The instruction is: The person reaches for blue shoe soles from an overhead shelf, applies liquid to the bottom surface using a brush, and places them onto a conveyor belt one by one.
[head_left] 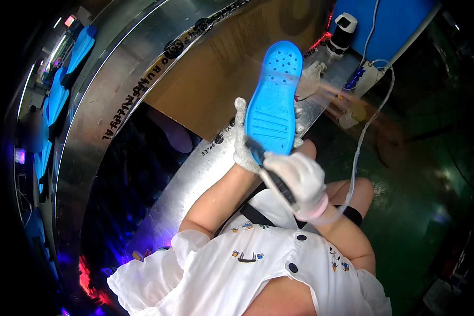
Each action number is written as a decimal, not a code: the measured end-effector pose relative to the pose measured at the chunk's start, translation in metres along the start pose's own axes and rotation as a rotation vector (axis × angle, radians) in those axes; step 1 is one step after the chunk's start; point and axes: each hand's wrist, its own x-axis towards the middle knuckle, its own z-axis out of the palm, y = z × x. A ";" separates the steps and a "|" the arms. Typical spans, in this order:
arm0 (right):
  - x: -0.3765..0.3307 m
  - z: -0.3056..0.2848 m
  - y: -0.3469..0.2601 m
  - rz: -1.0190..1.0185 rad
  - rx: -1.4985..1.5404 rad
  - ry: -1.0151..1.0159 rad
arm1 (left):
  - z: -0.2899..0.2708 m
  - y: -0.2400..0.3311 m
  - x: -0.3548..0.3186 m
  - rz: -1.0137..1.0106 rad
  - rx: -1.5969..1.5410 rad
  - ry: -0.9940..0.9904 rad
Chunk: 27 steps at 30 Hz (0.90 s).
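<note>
A bright blue shoe sole [271,100], with round holes toward its far end and ridges nearer me, is held upright in front of me. My left hand [244,142], in a pale knit glove, wraps round it from behind, with fingertips showing at both edges. My right hand [297,176], in a white glove and smeared by motion, is closed on a brush [280,185]. Its dark, blurred head touches or nearly touches the sole's near-left edge. Beyond the sole is another person's gloved hand [310,79], partly hidden, with a blurred arm to its right.
A large cardboard sheet or box [205,79] stands behind the sole. The metal bench [179,171] runs beneath my left arm. More blue soles [58,95] line the far left. A white-and-black device [343,34] stands at the back, and a white tube [361,137] hangs on the right.
</note>
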 end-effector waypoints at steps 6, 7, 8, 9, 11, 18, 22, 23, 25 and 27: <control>0.001 -0.005 0.029 0.280 0.218 0.149 | 0.009 0.019 0.000 -0.099 -0.005 0.010; -0.007 -0.011 0.026 0.103 0.074 0.013 | 0.012 0.022 0.003 -0.157 -0.010 0.011; -0.009 -0.016 0.016 -0.077 -0.062 -0.128 | 0.014 0.027 0.001 -0.205 -0.017 0.018; -0.012 -0.016 0.008 -0.082 -0.106 -0.226 | 0.015 0.029 -0.005 -0.347 -0.087 -0.099; -0.005 -0.019 0.013 0.246 0.358 -0.294 | 0.009 0.042 -0.002 -0.426 0.007 0.063; 0.006 -0.023 0.003 -0.032 0.036 -0.570 | -0.014 0.070 0.010 -0.251 0.925 -0.001; 0.005 -0.019 0.031 0.215 0.410 -0.243 | -0.022 0.068 0.030 -0.023 1.154 -0.385; 0.006 -0.020 0.028 0.067 0.269 -0.323 | 0.005 0.067 0.029 -0.310 0.912 -0.111; 0.012 -0.032 0.002 -0.123 -0.004 -0.511 | -0.007 0.078 0.021 -0.384 0.911 -0.120; 0.011 -0.033 0.001 -0.022 0.175 -0.372 | -0.001 0.074 0.020 -0.368 0.897 -0.113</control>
